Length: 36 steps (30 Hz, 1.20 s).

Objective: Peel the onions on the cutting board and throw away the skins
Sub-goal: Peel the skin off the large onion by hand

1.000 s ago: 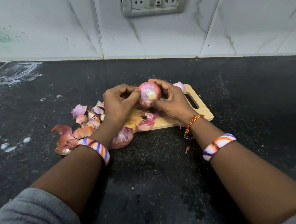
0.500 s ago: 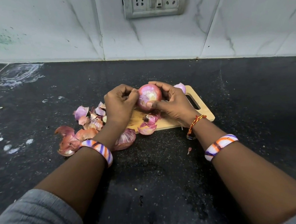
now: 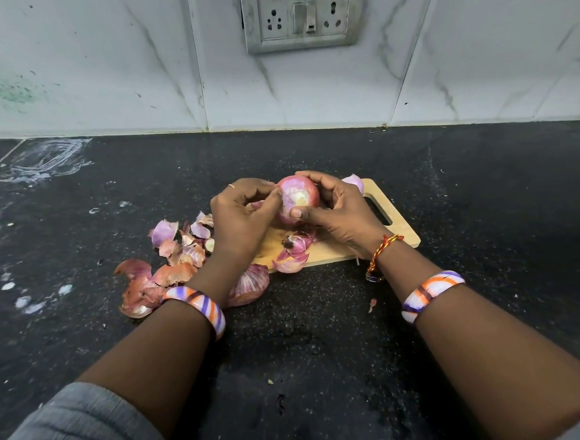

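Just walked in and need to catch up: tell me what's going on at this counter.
A person is peeling a red onion over a small wooden cutting board. The right hand grips the onion while the left hand pinches at its skin. A few peels lie on the board, and a bigger pile of onion skins sits on the black countertop to the left of it. None of the skins in view has been thrown away yet.

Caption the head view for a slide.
Both hands, left and right, peel an onion over the board; skins beside it.
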Motion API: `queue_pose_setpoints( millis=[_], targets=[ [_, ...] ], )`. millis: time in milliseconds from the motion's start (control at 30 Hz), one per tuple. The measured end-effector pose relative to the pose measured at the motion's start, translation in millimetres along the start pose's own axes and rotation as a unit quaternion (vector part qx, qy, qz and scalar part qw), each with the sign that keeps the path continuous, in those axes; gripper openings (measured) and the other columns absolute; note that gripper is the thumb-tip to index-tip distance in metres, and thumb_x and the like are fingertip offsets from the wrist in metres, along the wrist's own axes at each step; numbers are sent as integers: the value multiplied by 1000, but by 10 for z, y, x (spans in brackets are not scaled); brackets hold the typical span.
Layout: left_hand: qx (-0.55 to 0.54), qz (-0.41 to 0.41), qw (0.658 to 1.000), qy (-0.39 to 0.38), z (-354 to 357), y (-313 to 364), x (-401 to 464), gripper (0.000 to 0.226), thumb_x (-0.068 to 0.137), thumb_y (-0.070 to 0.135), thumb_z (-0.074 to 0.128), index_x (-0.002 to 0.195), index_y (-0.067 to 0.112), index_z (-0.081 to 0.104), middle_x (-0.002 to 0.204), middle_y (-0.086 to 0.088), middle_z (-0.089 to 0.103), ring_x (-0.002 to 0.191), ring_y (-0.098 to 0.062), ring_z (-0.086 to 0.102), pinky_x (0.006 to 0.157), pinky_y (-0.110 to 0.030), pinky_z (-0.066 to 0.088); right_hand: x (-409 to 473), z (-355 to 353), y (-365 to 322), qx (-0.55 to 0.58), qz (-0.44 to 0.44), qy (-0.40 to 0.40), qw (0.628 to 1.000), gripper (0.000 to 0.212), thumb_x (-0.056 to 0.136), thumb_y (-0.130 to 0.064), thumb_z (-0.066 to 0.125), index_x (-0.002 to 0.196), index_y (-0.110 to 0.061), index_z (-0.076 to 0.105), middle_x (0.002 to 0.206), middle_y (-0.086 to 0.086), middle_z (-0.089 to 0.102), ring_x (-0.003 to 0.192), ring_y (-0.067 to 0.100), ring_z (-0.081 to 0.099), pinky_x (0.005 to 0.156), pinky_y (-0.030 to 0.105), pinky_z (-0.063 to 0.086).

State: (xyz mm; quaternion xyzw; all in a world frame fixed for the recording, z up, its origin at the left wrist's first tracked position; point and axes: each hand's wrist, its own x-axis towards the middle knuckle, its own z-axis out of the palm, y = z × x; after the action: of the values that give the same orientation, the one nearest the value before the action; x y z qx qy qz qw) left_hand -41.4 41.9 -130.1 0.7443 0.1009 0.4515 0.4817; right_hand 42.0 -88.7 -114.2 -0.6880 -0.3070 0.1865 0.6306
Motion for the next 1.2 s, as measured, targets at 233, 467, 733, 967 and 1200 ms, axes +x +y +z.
queue_pose_setpoints(
  millis=[233,467,733,967,1200],
  targets=[
    [179,76,981,-15,7,-12,23,4,72,6,63,70,4,60,74,-3,54,70,-15,48,61,-16,28,19,20,39,-4,-13,-3,1000,55,73,5,73,123,-7,55,122,14,60,114,24,57,97,40,49],
    [135,-52,989,-5,-19,99,167,13,82,3,54,71,4,61,66,3,55,61,-7,48,53,-6,33,15,-43,-23,67,12,-52,996,48,78,12,64,114,-17,53,119,10,59,109,25,58,64,27,59],
    [51,-226,971,-61,-172,103,541,27,80,1,63,54,-1,56,62,-17,63,62,-15,64,67,-33,55,10,-68,-116,229,58,-101,966,43,80,20,51,110,-11,52,117,11,58,102,30,61,79,43,56],
    [15,-222,964,-143,-238,223,786,38,87,-11,34,70,12,60,68,-3,61,54,-3,51,50,-12,37,202,26,-166,237,81,-54,967,45,85,13,50,109,-24,46,105,9,58,80,28,59,69,42,56],
    [-12,-260,923,-284,-320,215,694,22,89,25,58,92,5,67,81,-9,65,67,-14,57,59,-21,47,255,244,-164,260,75,-14,963,40,85,18,42,106,-14,55,101,13,57,86,26,59,73,35,56]
  ],
)
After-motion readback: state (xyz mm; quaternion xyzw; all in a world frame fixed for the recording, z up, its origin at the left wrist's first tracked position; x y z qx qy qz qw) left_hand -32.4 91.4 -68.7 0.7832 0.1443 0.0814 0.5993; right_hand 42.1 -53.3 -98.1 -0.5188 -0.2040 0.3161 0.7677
